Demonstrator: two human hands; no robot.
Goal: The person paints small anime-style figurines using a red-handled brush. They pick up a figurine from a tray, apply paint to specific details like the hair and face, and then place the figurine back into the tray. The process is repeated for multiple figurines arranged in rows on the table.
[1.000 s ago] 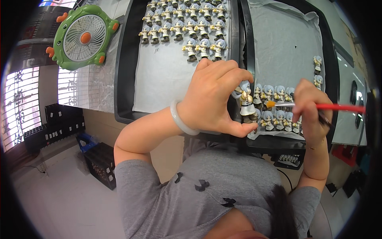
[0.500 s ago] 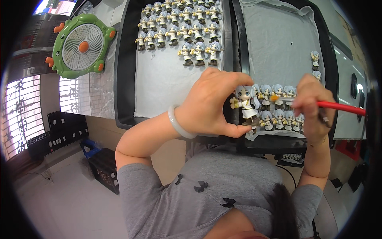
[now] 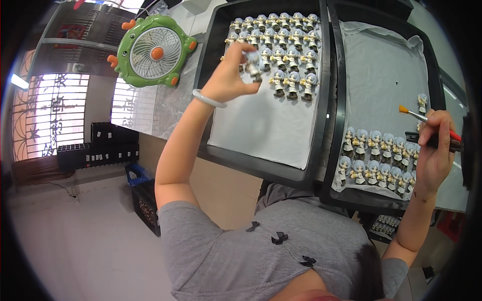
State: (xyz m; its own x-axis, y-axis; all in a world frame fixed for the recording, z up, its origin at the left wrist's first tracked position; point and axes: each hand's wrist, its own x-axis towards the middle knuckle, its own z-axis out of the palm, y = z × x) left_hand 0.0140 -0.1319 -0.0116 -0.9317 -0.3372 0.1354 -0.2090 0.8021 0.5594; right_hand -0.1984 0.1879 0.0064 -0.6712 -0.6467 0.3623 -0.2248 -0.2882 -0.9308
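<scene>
The small figurine [image 3: 252, 64], grey-haired with a pale body and dark feet, is pinched in the fingertips of the left hand [image 3: 228, 75], held just above the bare cloth beside the rows of finished figurines [image 3: 281, 45] on the left tray [image 3: 211, 85]. It looks like the setting-down step; the next move calls for standing it upright at the row's end without knocking a neighbour. The right hand [image 3: 436, 145] is closed around a red-handled paintbrush [image 3: 419, 116] (orange at the tip) over the right tray [image 3: 335, 100], where more figurines [image 3: 376, 160] wait
</scene>
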